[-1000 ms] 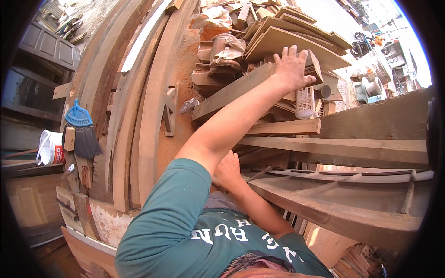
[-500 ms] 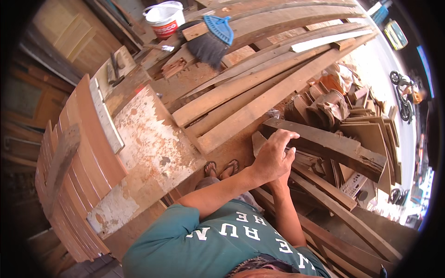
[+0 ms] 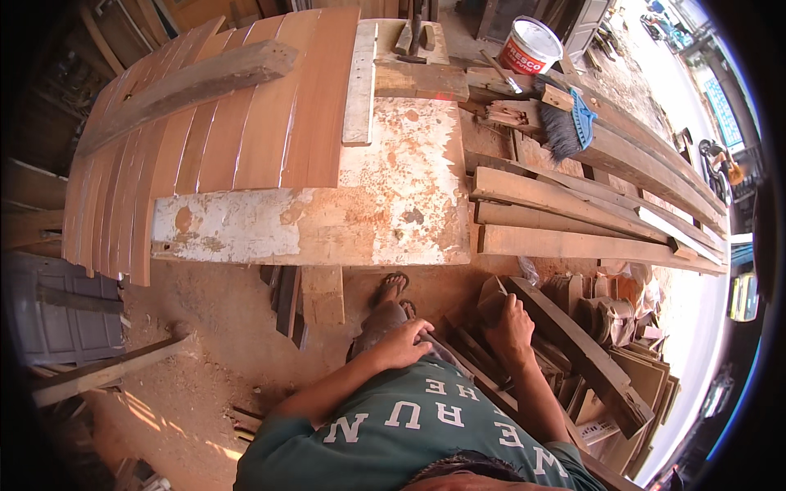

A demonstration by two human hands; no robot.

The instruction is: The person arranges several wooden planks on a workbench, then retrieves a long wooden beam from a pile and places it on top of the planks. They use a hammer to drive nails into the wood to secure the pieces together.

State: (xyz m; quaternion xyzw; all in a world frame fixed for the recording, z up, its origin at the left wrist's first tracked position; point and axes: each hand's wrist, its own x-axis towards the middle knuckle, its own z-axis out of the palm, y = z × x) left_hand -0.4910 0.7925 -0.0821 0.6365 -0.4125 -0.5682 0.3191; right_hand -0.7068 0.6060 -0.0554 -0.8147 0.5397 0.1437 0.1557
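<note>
My right hand (image 3: 512,329) is closed around the end of a short wooden block (image 3: 491,296) that sticks up from a pile of offcuts at my right side. A long dark plank (image 3: 577,348) lies slanted just right of that hand. My left hand (image 3: 407,344) rests flat on my knee with the fingers loosely apart and holds nothing. My sandalled foot (image 3: 393,286) shows on the dirt floor just beyond the knee.
A workbench with a white-stained top (image 3: 368,217) stands ahead, carrying a stack of curved reddish slats (image 3: 221,123). Long planks (image 3: 573,237) lie to its right, with a blue-handled brush (image 3: 569,123) and a white and red bucket (image 3: 532,45). A grey crate (image 3: 57,319) sits at the left.
The view has swung downward. My right hand came down from a raised plank to the block in the offcut pile. My left hand now lies on my knee.
</note>
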